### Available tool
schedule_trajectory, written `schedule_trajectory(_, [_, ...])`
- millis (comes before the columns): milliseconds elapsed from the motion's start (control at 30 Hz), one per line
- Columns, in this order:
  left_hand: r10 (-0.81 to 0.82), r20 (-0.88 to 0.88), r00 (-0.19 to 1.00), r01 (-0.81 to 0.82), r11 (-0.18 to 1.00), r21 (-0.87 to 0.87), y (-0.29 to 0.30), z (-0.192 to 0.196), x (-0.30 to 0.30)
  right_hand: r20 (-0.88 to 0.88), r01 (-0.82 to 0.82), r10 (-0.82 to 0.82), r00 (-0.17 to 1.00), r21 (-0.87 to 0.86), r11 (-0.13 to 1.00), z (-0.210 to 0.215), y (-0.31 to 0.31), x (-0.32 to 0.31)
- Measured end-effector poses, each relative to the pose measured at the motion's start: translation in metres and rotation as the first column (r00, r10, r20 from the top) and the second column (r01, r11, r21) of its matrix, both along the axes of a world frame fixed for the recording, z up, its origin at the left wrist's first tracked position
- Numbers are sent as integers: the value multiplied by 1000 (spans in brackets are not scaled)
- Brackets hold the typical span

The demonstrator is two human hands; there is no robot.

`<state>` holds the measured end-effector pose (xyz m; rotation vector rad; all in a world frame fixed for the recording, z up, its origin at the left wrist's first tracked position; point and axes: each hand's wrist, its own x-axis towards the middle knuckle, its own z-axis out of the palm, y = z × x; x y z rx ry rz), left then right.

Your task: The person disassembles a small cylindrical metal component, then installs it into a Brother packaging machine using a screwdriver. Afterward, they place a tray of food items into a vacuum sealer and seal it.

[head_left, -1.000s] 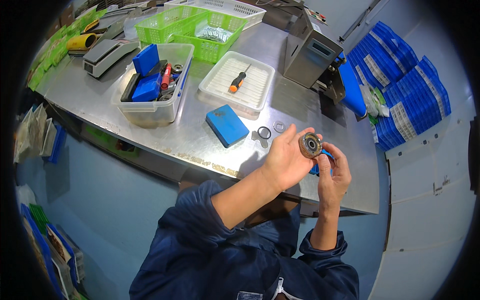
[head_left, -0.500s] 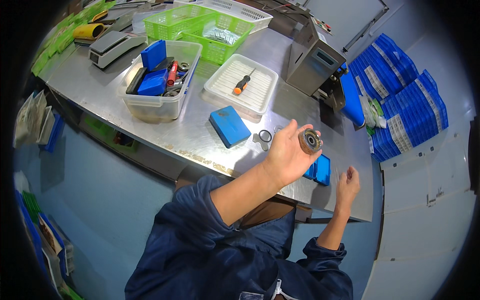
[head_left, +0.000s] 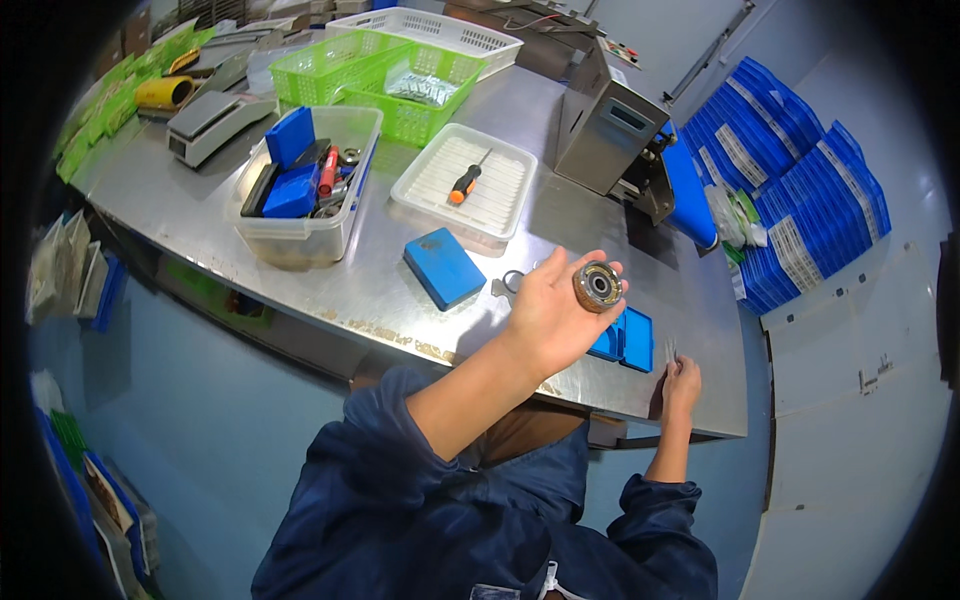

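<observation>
Steel counter (head_left: 570, 225), worn along the near edge. Clear plastic bin (head_left: 295, 248) toward the left: blue boxes (head_left: 291, 192), one on end, and a red pen-like item (head_left: 328, 170) among them. Pale bench scale (head_left: 215, 125) just beyond, yellow tube (head_left: 165, 92) farther left. Green baskets (head_left: 400, 122) side by side at back, white basket (head_left: 490, 58) behind. Right side: boxy metal machine (head_left: 600, 140); farther right, stacked blue crates (head_left: 830, 210), pale labels. Blue floor (head_left: 220, 400) below.

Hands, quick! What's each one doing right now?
Left hand: open, palm up, a round metal part resting on its fingers.
Right hand: closed on a thin grey thing, too small to name.
</observation>
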<state>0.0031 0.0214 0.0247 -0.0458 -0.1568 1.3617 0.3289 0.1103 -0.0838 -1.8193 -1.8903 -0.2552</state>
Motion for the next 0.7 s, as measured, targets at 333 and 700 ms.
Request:
schedule_trajectory(333, [-14,-65,998,14,1000,9,2,4,-1,-510,-373,319,799,-4,928,99,-27,-75])
schedule_trajectory(700, [26,-57,998,-20,994,107,2,-11,3,-126,-653,696,707,263,711,167,-72,-175])
